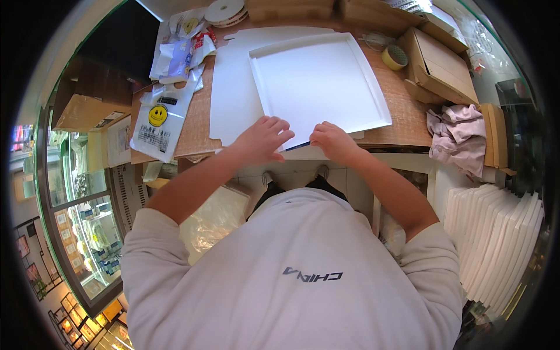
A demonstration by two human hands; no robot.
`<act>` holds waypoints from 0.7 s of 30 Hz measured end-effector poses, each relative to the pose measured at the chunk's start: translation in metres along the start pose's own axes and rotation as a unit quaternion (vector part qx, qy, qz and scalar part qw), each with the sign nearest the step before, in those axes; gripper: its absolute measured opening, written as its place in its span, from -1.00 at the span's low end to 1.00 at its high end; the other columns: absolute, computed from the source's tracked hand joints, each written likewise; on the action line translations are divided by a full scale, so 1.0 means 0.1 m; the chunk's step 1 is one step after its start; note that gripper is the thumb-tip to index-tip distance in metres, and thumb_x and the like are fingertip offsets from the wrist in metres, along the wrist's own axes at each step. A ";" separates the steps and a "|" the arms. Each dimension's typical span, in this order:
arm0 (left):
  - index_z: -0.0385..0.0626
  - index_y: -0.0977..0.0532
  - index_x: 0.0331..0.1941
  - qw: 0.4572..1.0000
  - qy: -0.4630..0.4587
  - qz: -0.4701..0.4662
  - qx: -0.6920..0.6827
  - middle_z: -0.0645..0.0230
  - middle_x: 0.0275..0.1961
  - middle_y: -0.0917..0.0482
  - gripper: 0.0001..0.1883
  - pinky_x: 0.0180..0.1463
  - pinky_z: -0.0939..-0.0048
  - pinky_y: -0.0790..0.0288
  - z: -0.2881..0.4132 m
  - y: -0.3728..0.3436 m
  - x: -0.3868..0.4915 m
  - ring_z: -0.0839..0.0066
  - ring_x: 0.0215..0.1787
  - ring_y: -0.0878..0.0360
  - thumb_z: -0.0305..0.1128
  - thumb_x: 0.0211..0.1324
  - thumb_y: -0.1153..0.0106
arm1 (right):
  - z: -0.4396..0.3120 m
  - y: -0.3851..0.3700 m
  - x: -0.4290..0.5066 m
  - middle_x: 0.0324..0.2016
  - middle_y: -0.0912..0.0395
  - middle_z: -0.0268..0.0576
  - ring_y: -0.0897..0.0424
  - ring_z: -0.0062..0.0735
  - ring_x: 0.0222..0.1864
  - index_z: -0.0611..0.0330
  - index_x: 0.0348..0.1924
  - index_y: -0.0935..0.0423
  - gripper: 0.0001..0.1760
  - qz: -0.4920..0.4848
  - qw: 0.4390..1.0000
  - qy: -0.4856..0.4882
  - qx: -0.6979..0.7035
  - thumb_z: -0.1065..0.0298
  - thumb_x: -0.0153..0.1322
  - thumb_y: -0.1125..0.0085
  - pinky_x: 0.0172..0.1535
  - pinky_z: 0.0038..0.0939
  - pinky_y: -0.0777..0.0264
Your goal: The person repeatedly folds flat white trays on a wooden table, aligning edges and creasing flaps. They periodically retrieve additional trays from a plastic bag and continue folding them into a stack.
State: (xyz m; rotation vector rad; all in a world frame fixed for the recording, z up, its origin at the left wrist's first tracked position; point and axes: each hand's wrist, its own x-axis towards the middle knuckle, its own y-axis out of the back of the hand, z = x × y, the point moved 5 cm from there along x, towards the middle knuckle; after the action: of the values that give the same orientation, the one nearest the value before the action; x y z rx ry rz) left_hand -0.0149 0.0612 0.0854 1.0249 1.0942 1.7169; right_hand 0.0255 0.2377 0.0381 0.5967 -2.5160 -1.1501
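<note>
A shallow white cardboard tray or lid (321, 83) with raised rims lies tilted on top of a larger flat white cardboard sheet (234, 87) on the wooden table. At the tray's near edge, my right hand (330, 139) has its fingers closed on the rim, close to a thin dark blue strip (299, 145). My left hand (264, 138) is at the tray's near left corner, fingers apart and curved; whether its fingertips touch the cardboard cannot be told.
Plastic bags, one with a smiley face (158, 115), lie at the left. Ribbon rolls (225, 11) stand at the back. At right are a tape roll (394, 57), a cardboard box (446, 70), a crumpled pink cloth (457, 135) and stacked white panels (490, 240).
</note>
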 end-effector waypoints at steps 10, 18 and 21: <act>-0.13 -0.47 -0.31 0.970 0.207 -0.129 -0.008 0.18 -0.31 -0.54 -0.88 -0.11 0.13 -0.43 -0.59 -0.06 -0.36 0.12 -0.17 -0.53 -0.42 0.08 -0.19 | 0.18 0.10 -0.03 -0.33 -0.49 -0.03 -0.48 -0.04 -0.15 0.26 -0.33 -0.49 -0.90 -0.014 0.987 -0.106 -0.123 0.56 0.28 -0.08 -0.03 -0.20 -0.42; -0.14 -0.47 -0.32 0.991 0.111 -0.017 -0.073 0.26 -0.26 -0.52 -0.90 -0.08 0.22 -0.41 -0.41 -0.44 -0.08 0.21 -0.14 -0.48 -0.52 0.04 -0.15 | -0.01 -0.33 0.23 -0.29 -0.52 0.00 -0.51 0.00 -0.11 0.25 -0.30 -0.51 -0.88 -0.119 0.986 -0.098 -0.070 0.53 0.29 -0.08 0.00 -0.17 -0.43; -0.14 -0.46 -0.35 0.987 0.111 -0.045 -0.109 0.28 -0.28 -0.52 -0.92 -0.11 0.24 -0.42 -0.39 -0.65 -0.04 0.24 -0.15 -0.49 -0.55 0.04 -0.12 | -0.11 -0.36 0.28 -0.26 -0.51 -0.10 -0.48 -0.11 -0.06 0.20 -0.29 -0.50 -0.84 -0.110 0.989 -0.032 -0.094 0.40 0.29 -0.21 0.02 -0.22 -0.39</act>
State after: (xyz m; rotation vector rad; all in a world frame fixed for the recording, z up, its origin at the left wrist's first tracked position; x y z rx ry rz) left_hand -0.0356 0.0648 0.0125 0.6499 1.0446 1.8612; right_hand 0.0152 0.1958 0.0204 0.8139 -2.4007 -1.4879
